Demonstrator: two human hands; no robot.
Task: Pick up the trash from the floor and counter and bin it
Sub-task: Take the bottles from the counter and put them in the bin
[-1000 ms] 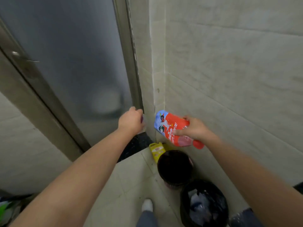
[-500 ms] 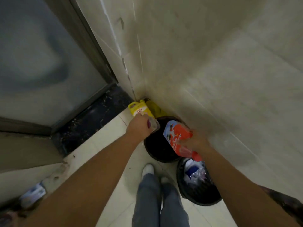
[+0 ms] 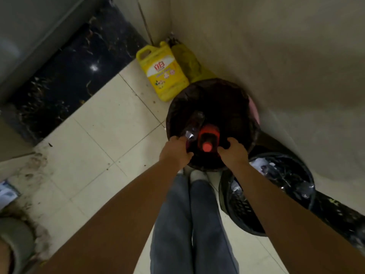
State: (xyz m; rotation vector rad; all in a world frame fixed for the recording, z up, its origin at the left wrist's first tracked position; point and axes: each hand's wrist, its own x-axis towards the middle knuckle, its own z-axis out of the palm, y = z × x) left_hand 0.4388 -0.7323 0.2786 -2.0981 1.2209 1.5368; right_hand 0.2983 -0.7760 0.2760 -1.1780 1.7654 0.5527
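My two hands hover over the far round bin lined with a black bag (image 3: 235, 99). My left hand (image 3: 174, 153) pinches one clear crumpled plastic bottle (image 3: 194, 123). My right hand (image 3: 233, 153) is loosely curled and empty, just beside one red-capped red bottle (image 3: 208, 138) inside the bin; a second black bin (image 3: 237, 210) stands nearer right.

A home utility corner: tiled floor (image 3: 110, 123), 2 lined bins (image 3: 254, 133), yellow detergent jug (image 3: 164, 76) against the wall (image 3: 276, 56).
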